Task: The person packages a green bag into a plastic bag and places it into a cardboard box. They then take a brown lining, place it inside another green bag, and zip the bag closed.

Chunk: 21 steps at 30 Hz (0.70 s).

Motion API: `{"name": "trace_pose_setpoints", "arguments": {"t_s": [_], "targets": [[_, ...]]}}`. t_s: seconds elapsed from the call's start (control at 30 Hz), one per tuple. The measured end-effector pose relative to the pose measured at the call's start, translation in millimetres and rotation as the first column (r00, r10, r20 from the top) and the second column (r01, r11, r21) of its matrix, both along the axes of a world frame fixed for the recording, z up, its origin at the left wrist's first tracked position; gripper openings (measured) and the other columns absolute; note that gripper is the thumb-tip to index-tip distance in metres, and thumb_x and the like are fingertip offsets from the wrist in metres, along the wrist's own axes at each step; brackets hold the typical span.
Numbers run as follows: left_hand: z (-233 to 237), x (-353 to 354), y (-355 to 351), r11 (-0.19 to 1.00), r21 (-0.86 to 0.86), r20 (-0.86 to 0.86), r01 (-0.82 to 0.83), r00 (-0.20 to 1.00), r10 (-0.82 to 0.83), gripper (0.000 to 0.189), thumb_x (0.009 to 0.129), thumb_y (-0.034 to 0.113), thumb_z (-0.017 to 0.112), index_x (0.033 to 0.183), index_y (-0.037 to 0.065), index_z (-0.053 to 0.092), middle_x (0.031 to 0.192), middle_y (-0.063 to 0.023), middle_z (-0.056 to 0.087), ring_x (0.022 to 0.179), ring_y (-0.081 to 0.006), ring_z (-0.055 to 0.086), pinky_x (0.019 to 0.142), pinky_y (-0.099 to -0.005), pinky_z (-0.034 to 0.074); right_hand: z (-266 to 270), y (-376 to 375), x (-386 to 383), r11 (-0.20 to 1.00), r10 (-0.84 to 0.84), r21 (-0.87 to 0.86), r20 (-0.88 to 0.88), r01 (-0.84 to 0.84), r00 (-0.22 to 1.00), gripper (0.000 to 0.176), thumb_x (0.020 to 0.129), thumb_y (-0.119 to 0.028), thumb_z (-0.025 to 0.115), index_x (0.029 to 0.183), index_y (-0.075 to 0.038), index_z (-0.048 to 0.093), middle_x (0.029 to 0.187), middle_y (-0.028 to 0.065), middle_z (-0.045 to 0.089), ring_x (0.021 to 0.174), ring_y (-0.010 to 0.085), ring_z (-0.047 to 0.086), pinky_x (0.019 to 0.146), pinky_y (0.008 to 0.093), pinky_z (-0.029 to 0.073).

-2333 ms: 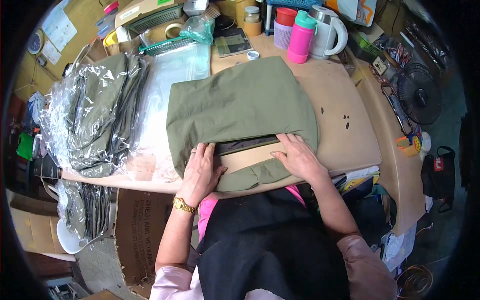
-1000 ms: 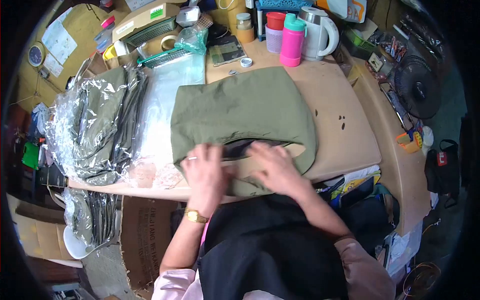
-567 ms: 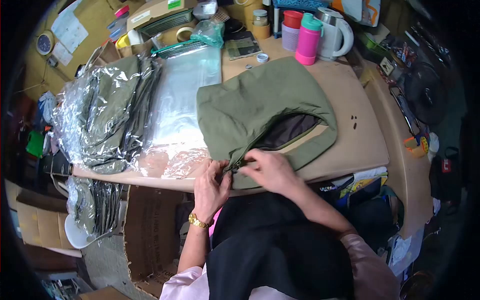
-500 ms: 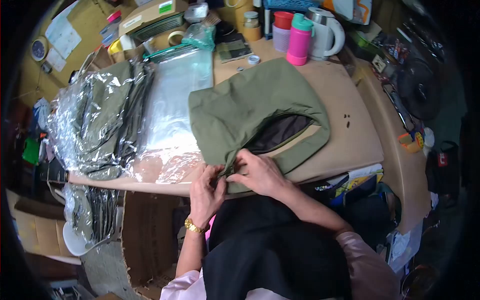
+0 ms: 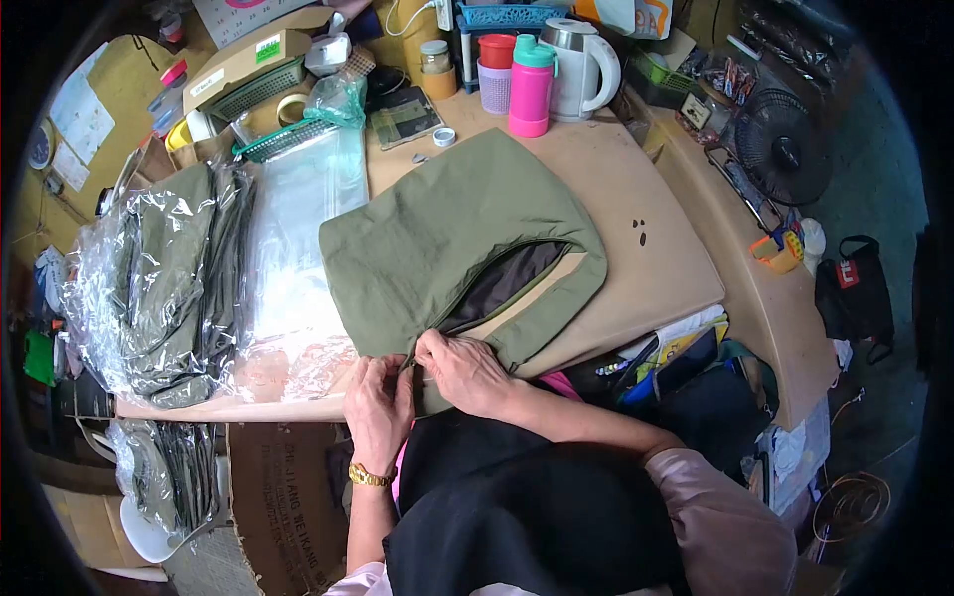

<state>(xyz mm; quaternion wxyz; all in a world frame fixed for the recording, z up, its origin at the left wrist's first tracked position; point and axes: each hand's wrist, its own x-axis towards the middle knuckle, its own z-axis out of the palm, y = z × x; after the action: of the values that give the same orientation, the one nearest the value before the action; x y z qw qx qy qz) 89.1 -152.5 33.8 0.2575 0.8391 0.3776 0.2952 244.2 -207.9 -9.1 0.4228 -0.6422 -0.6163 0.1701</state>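
An olive-green fabric bag (image 5: 447, 214) lies across the tan table before me, its curved opening showing a dark lining (image 5: 512, 288). A loop of the same cloth, likely its strap, runs along the near side. At the bag's near left corner, my left hand (image 5: 380, 402) is closed with thumb and fingers pinching the gathered fabric. Right beside it, my right hand (image 5: 462, 372) is also closed, gripping the bag at the end of the opening. Just what lies between the fingertips is hidden.
Plastic-wrapped olive bags (image 5: 169, 283) are stacked on the left, beside flat clear plastic sleeves (image 5: 303, 238). Along the back stand a pink bottle (image 5: 531, 97), a kettle (image 5: 571, 70) and a red-lidded cup (image 5: 495, 74). A cardboard box (image 5: 283, 507) sits below the table edge.
The camera view has shifted, so the table contents appear further left and the hands lower. Both hands keep their pinch at the same corner of the bag, with fingers slightly rearranged.
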Motion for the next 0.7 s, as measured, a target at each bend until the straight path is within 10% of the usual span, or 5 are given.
{"name": "trace_pose_setpoints", "arguments": {"t_s": [0.27, 0.7], "targets": [[-13.6, -1.4, 6.2, 0.999, 0.003, 0.003, -0.033, 0.999, 0.033, 0.017, 0.078, 0.009, 0.075, 0.089, -0.001, 0.066, 0.078, -0.0142, 0.063, 0.071, -0.0280, 0.063, 0.067, -0.0372, 0.049, 5.0, 2.3, 0.8, 0.957, 0.007, 0.290, -0.012, -0.003, 1.000, 0.014, 0.084, -0.006, 0.065, 0.088, -0.002, 0.053, 0.086, 0.0143, 0.057, 0.078, 0.0366, 0.062, 0.068, 0.0454, 0.049], [-12.7, -10.8, 12.4, 0.997, -0.048, 0.078, -0.060, 0.995, 0.064, 0.016, 0.080, 0.006, 0.074, 0.076, -0.001, 0.060, 0.066, -0.0123, 0.059, 0.058, -0.0236, 0.057, 0.057, -0.0348, 0.045, 17.0, 3.3, 24.6, 0.978, -0.093, 0.176, -0.114, 0.112, 0.989, 0.011, 0.084, -0.005, 0.064, 0.081, -0.002, 0.054, 0.073, 0.0168, 0.062, 0.069, 0.0382, 0.064, 0.059, 0.0468, 0.049]]}}
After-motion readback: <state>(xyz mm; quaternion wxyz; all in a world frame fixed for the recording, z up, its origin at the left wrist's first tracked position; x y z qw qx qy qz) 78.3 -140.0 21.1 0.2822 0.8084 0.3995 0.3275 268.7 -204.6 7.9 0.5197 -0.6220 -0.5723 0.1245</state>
